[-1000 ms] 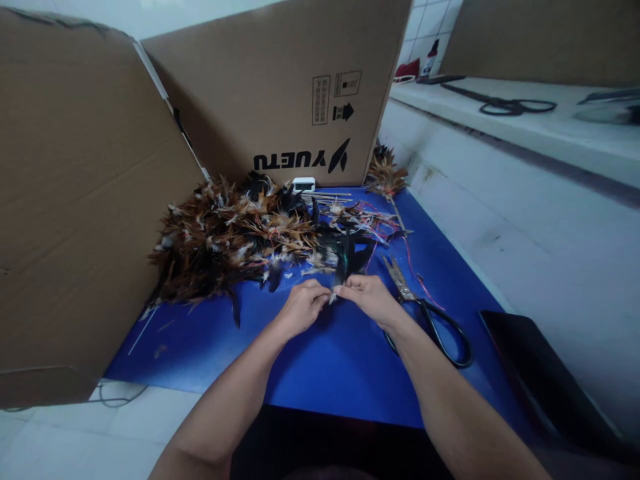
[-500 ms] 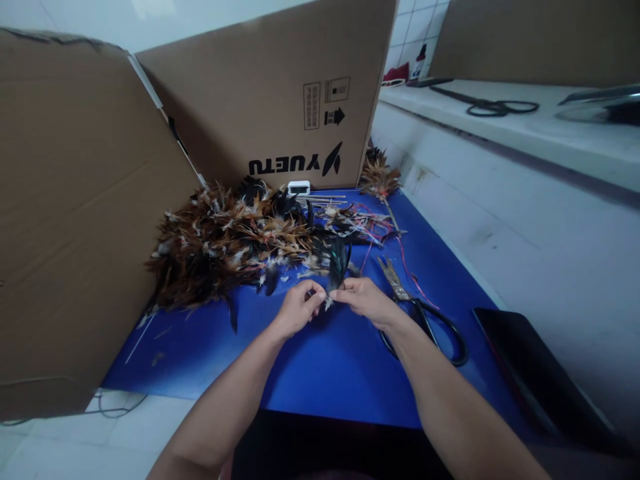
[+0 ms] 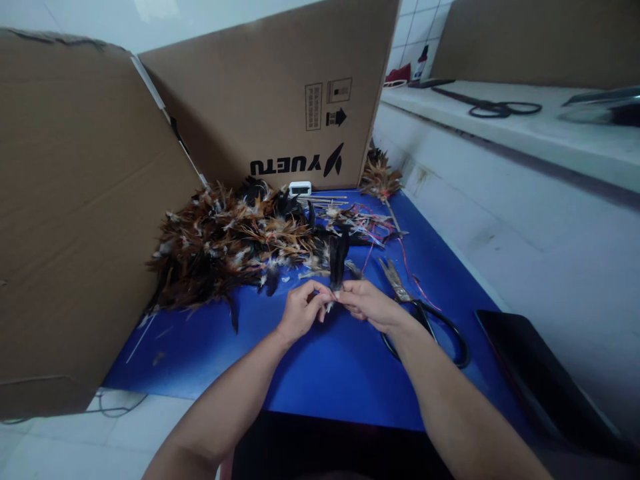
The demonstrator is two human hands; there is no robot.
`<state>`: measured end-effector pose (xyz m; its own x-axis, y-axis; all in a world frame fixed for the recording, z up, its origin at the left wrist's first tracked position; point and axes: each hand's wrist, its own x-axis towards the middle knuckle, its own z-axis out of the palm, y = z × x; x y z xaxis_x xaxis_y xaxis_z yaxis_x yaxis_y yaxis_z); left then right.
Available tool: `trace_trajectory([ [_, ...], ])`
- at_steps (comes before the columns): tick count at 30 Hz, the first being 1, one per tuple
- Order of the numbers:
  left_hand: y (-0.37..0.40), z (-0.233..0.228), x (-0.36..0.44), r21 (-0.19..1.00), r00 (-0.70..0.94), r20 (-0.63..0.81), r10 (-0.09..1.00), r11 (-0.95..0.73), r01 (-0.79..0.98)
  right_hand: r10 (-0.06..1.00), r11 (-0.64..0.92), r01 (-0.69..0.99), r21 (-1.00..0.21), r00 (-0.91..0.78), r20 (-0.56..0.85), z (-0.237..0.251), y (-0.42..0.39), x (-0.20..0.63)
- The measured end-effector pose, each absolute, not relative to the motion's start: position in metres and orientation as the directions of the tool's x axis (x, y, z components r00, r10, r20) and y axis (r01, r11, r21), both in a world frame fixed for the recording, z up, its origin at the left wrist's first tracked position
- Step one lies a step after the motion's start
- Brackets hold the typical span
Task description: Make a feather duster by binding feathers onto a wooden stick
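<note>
Both hands meet over a blue mat (image 3: 325,360). My left hand (image 3: 300,310) and my right hand (image 3: 367,303) pinch the quill end of a small bunch of dark feathers (image 3: 338,257), which stands upright between the fingertips. A large pile of brown, black and white feathers (image 3: 225,243) lies just beyond the left hand. Black-handled scissors (image 3: 425,313) lie on the mat right beside my right wrist.
Cardboard boxes (image 3: 280,93) wall the mat at the back and left. Thin sticks and red threads (image 3: 370,223) lie behind the hands, with a small feather bundle (image 3: 380,179) at the box corner. A dark flat tray (image 3: 540,380) sits at the right. Another pair of scissors (image 3: 500,107) rests on the white ledge.
The dark feather bunch has been turned from leaning over the pile to standing upright between the fingertips. The hands stay close together at the same spot.
</note>
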<state>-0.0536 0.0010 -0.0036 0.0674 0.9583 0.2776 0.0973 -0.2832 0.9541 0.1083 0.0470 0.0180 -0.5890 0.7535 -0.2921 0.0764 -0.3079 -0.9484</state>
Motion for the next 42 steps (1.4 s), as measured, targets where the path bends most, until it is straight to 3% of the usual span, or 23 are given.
trace_trajectory([
  [5,0.001,-0.004,-0.054,0.913,0.106,0.331,0.938,-0.347,0.215,0.752,-0.286,0.155,-0.946,-0.576,-0.321,0.019,0.047,0.11],
  [10,0.002,-0.005,-0.054,0.864,0.162,0.34,0.926,-0.375,0.334,0.78,-0.012,0.265,-0.964,-0.6,-0.175,0.02,0.05,0.114],
  [14,0.005,-0.006,-0.054,0.893,0.176,0.284,0.943,-0.327,0.309,0.788,0.054,0.343,-0.938,-0.591,-0.171,0.02,0.054,0.121],
  [23,0.005,-0.003,-0.054,0.941,0.171,0.191,0.967,-0.23,0.247,0.834,-0.007,0.328,-0.945,-0.519,-0.187,0.028,0.053,0.127],
  [34,0.006,-0.007,-0.054,0.978,0.139,0.126,0.982,-0.146,0.149,0.808,-0.084,0.253,-0.964,-0.549,-0.215,0.027,0.054,0.13],
  [42,0.009,-0.009,-0.052,0.996,0.098,0.091,0.991,-0.093,0.011,0.811,-0.188,0.101,-0.977,-0.546,-0.212,0.024,0.055,0.129],
])
